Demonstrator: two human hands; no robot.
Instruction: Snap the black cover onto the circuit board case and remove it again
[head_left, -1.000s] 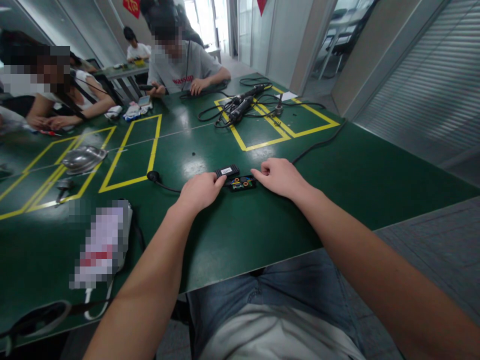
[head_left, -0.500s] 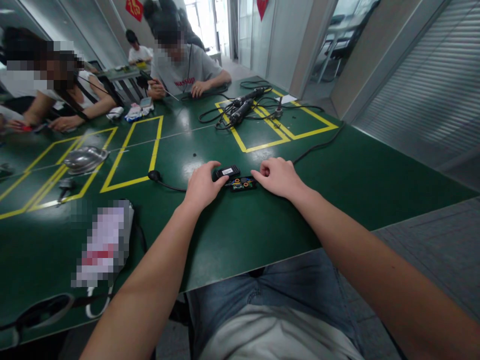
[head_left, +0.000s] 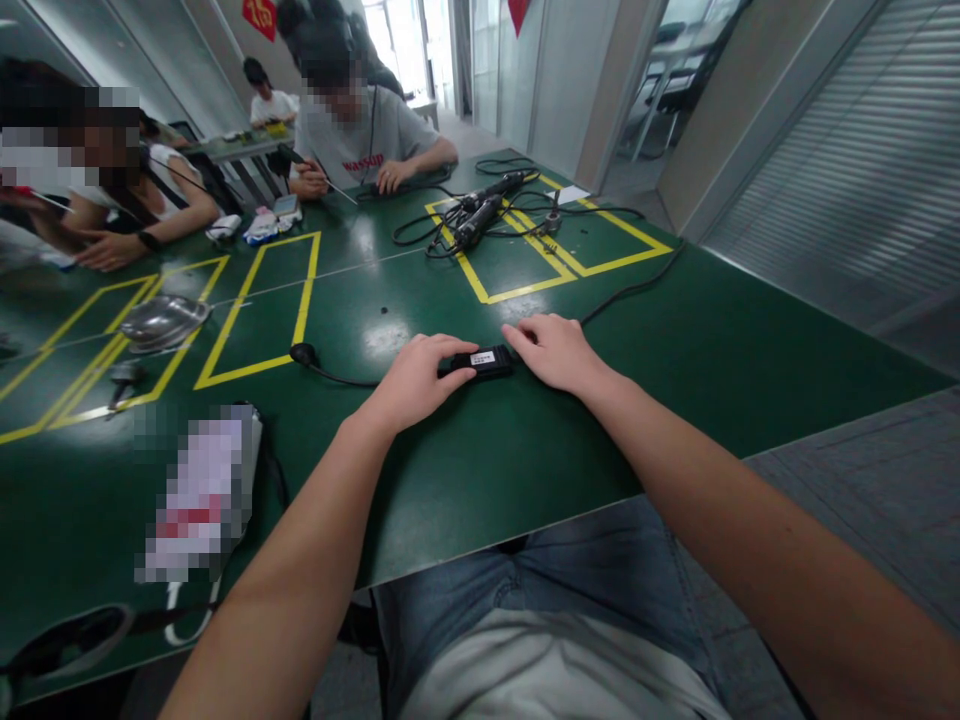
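Note:
On the green table in front of me is a small black plastic case [head_left: 491, 361], its cover on top with a white label facing up. My left hand [head_left: 424, 375] is closed on its left end, thumb on the near side and fingers on the far side. A black cord with a plug [head_left: 304, 354] runs out to the left from under that hand. At the case's right end rests my right hand [head_left: 553, 348], its fingers curled; what they hold, if anything, is hidden. Another black cable [head_left: 634, 291] leads away behind it. The inside of the case is covered.
Black handheld tools with tangled cables [head_left: 480, 220] lie within yellow tape outlines at the far side. A shiny metal dish [head_left: 165, 320] and a blurred-out item [head_left: 196, 490] are to the left. Two people work across the table; one holds a screwdriver [head_left: 337, 188].
The labelled cover moved from beside the open case onto it, hiding the circuit board and coloured wires. My left hand shifted right with the cover; my right hand stayed close to the right end.

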